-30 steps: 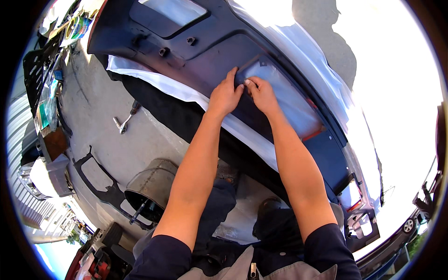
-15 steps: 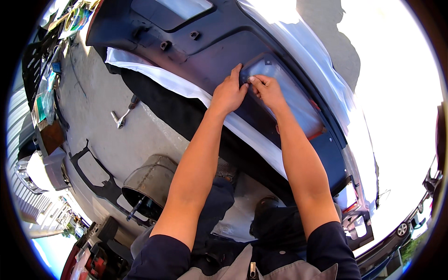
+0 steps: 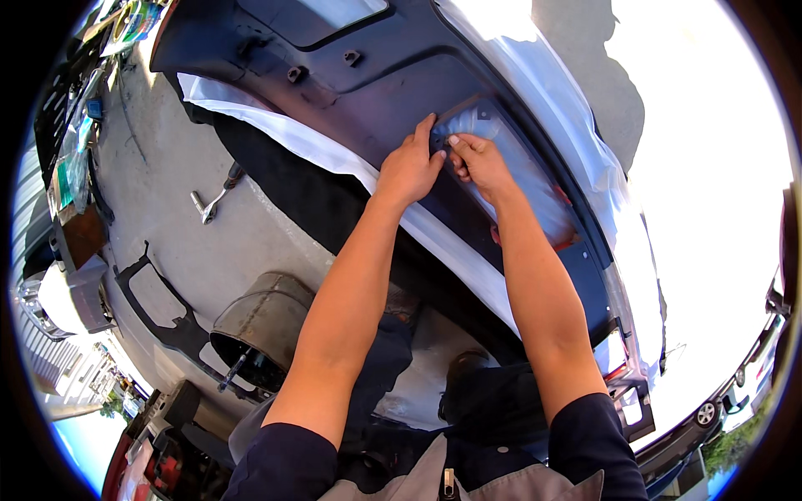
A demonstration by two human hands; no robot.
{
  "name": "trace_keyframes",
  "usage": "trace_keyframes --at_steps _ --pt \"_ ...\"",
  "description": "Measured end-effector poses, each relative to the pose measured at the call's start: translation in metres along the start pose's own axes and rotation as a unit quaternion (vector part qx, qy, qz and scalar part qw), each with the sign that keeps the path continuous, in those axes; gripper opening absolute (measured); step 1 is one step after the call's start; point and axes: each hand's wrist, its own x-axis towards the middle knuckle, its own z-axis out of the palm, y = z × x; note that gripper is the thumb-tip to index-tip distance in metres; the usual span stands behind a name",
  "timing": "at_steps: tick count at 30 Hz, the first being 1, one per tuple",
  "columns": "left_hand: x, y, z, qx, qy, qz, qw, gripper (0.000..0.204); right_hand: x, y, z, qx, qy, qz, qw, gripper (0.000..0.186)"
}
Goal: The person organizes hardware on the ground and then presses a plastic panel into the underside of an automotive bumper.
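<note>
A large dark car body panel [image 3: 376, 117] stretches in front of me, with a long cutout in its right half showing pale translucent sheeting [image 3: 518, 171] behind. My left hand [image 3: 411, 165] lies on the panel at the near left corner of this cutout, its index finger stretched out and its thumb apart. Just right of it, my right hand [image 3: 480, 163] pinches with thumb and curled fingers at the cutout's edge. Whatever is between those fingertips is too small or too hidden to name. White sheeting [image 3: 455, 238] and black cloth [image 3: 284, 179] lie beneath the panel.
On the concrete floor to the left lies a ratchet wrench [image 3: 209, 207]. Closer to my legs are a black plastic frame [image 3: 180, 334] and a round metal bucket [image 3: 271, 305] with a tool in it. A dark car [image 3: 693, 430] stands far right.
The right hand has turned slightly at the wrist, its curled fingers now lower beside the thumb. My left hand stays in place on the panel. The view has shifted a little.
</note>
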Motion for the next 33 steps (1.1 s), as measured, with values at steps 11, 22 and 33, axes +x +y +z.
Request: trace_keyframes --at_steps 11,22,33 --pt "0.002 0.001 -0.002 -0.002 -0.010 -0.002 1.000 0.065 0.001 0.001 -0.005 -0.016 -0.034 -0.007 0.999 0.023" --pt "0.002 -0.007 0.003 -0.004 0.015 0.021 1.000 0.066 -0.005 0.004 -0.001 0.005 -0.017 -0.041 0.999 0.023" --pt "0.001 0.002 -0.001 -0.002 -0.005 0.002 1.000 0.066 -0.004 0.007 0.006 0.053 0.036 -0.063 0.996 0.023"
